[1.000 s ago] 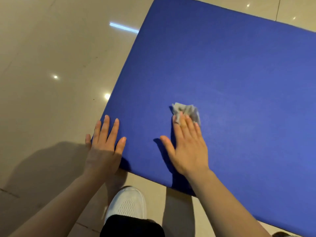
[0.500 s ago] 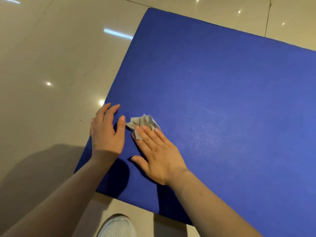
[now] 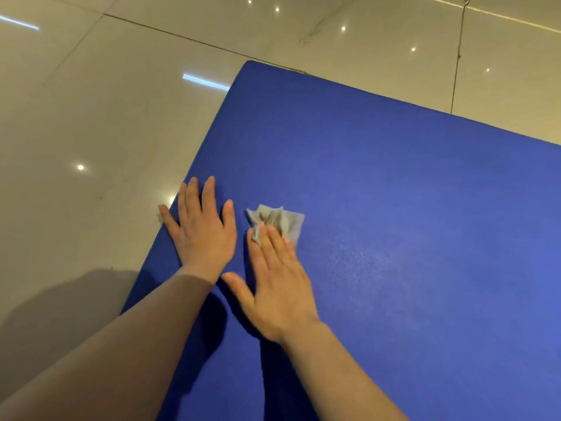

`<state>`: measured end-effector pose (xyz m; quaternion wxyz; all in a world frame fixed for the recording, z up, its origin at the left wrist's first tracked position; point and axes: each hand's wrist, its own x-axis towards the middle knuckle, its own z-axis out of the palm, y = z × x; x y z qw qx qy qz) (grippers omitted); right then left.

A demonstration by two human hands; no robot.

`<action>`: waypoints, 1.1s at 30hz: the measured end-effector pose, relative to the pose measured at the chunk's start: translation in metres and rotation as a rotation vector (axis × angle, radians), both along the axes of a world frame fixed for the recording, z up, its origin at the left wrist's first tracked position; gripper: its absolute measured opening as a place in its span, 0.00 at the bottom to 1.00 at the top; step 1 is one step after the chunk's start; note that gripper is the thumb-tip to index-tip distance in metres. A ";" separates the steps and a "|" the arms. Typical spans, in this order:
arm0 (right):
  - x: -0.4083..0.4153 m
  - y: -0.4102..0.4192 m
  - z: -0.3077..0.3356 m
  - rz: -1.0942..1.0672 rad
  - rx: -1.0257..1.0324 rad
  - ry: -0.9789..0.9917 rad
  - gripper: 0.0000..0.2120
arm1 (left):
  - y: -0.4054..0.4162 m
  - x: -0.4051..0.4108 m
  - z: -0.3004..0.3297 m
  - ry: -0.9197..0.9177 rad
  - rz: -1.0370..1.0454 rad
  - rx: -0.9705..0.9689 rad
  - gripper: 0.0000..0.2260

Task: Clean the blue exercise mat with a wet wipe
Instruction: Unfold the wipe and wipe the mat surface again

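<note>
My right hand (image 3: 277,284) lies flat on the blue mat (image 3: 394,238), fingers straight and together, thumb spread to the left. Its fingertips press down on a crumpled grey wipe (image 3: 277,221), which sits on the mat surface near the left edge; part of the wipe shows beyond the fingertips. My left hand (image 3: 202,232) lies flat just beside it to the left, fingers extended and slightly spread, holding nothing. Its palm rests on the mat at the left edge, and the thumb reaches over that edge toward the floor (image 3: 91,117). The two hands are close but apart. The mat lies on glossy beige floor tiles; its far left corner is in view beyond the hands. Light spots reflect in the tiles.
</note>
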<state>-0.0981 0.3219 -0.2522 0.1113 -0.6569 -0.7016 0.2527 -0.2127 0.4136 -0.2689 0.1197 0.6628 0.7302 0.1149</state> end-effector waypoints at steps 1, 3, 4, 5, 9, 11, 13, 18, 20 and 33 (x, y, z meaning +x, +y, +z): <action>0.005 0.004 -0.003 0.047 0.044 -0.023 0.41 | 0.003 0.000 -0.003 0.044 -0.024 -0.003 0.24; 0.036 0.016 -0.010 -0.024 0.139 -0.091 0.37 | 0.006 -0.002 -0.007 0.086 -0.028 0.012 0.24; 0.058 0.022 -0.014 -0.118 0.150 -0.126 0.36 | 0.006 -0.001 -0.008 0.095 -0.018 0.023 0.24; 0.083 0.029 -0.015 -0.244 0.152 -0.166 0.36 | 0.007 -0.001 -0.009 0.102 -0.013 0.037 0.24; 0.147 0.055 -0.009 -0.581 -0.024 -0.161 0.37 | 0.010 0.001 -0.016 0.136 0.007 0.099 0.23; 0.127 0.059 -0.007 -0.565 -0.004 -0.120 0.40 | 0.009 0.002 -0.018 0.129 0.012 0.132 0.25; 0.086 0.061 -0.012 -0.386 0.076 -0.134 0.41 | 0.009 0.004 -0.018 0.125 0.017 0.171 0.25; 0.071 0.079 -0.015 0.097 0.170 -0.177 0.38 | 0.010 0.002 -0.024 0.197 -0.023 0.348 0.21; 0.109 0.087 -0.016 0.123 0.184 -0.252 0.38 | 0.010 0.001 -0.025 0.199 -0.022 0.377 0.21; 0.092 0.145 -0.016 -0.197 0.122 -0.119 0.44 | 0.011 0.007 -0.020 0.147 0.037 0.206 0.27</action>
